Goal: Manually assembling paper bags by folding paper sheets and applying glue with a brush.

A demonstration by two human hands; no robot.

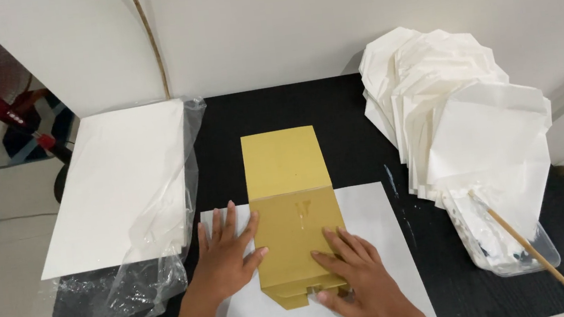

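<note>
Here a clear plastic tub [512, 252] holds white paste and a wooden stick [533, 250]. Both hands, left hand [225, 250] and right hand [356, 277], lie flat and spread on a gold paper template [290, 200] over a white sheet [383, 239] (black table [346, 101], white wall).

Two hands are in view: the left hand [225, 246] at 7 o'clock and the right hand [360, 280] at 6 o'clock, both flat on one gold folded card piece [291, 207] at centre, which lies on one single white sheet [376, 240]. One ream of white sheets [122, 180] in one clear plastic wrap [135, 295] sits at 9 o'clock. At 3 o'clock stands one fanned pile of folded white pieces [461, 117], too overlapped to count, with one clear tub [512, 252] and one wooden stick [541, 256] at 4 o'clock.
</note>
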